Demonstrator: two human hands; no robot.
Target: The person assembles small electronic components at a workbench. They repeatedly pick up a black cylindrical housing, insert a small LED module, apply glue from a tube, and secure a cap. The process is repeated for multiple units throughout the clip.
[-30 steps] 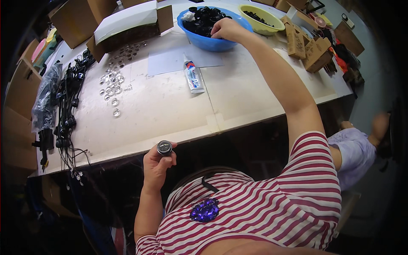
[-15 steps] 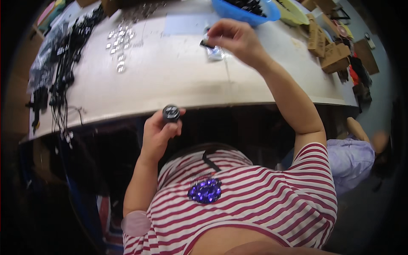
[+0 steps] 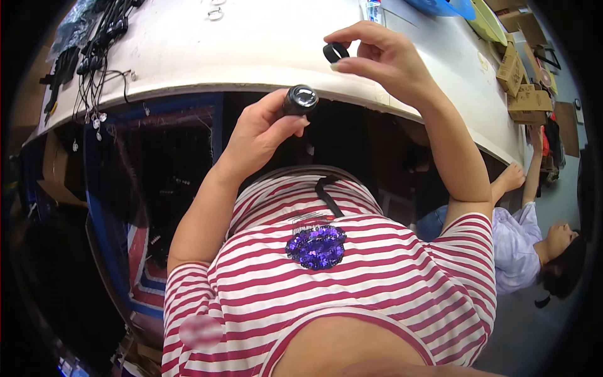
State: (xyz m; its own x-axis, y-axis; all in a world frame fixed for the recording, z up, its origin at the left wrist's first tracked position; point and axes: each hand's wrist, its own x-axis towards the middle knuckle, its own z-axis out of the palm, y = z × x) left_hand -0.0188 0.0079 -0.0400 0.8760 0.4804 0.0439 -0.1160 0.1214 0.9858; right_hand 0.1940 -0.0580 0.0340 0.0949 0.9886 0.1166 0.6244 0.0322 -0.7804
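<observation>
In my left hand is a short black cylinder with a clear, shiny lens in its upper end; it looks like a flashlight head. Thumb and fingers wrap round its side, just off the table's front edge. To the right and a little higher, my right hand pinches a black ring between thumb and fingertips. The ring is tilted so its hole shows, and a gap separates it from the cylinder.
A white table spans the far side. Black cords hang over its left edge. A blue basin, a yellow-green basin and cardboard boxes stand at right. Another person sits at the right.
My left hand has risen and moved right with the cylinder, closer to my right hand. My right hand has drawn back toward the table's front edge with the ring. The view has shifted.
</observation>
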